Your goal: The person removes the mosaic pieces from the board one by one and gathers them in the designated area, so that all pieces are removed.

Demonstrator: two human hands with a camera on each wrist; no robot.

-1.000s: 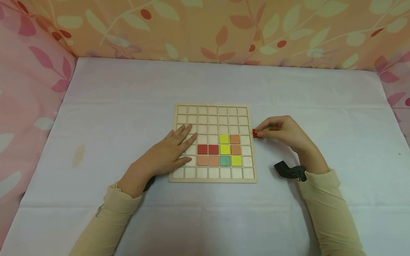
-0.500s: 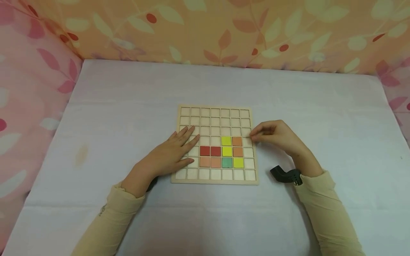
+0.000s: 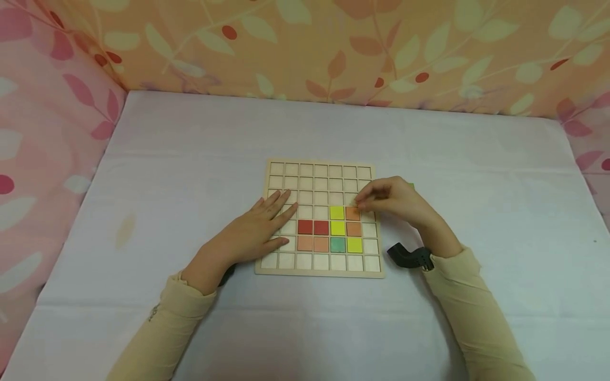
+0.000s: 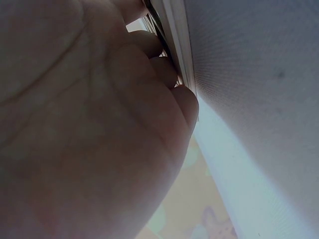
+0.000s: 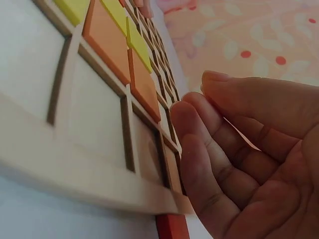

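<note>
On the table lies a wooden grid board (image 3: 319,273), with yellow, orange, red, salmon and green square tiles set in its lower middle. My left hand (image 3: 252,230) rests palm down over the board's left side, fingers spread. In the left wrist view its palm fills the left half, fingertips at the board's edge. My right hand (image 3: 393,198) hovers over the board's right side, its bent fingertips beside the upper orange tile (image 3: 352,214). In the right wrist view no tile shows between its fingers. A red tile (image 5: 172,227) lies against the board's outer edge there.
A bit of green (image 3: 411,186) shows behind the right hand, right of the board. Black wrist cameras sit under both wrists, the right one (image 3: 409,256) plainly visible. A white cloth (image 3: 190,127) covers the table, and patterned fabric walls stand behind and at the sides.
The right hand was at the red tile right of the board; it has moved left, over the board to the orange tile. The green bit has come into view. The left hand rests as before.
</note>
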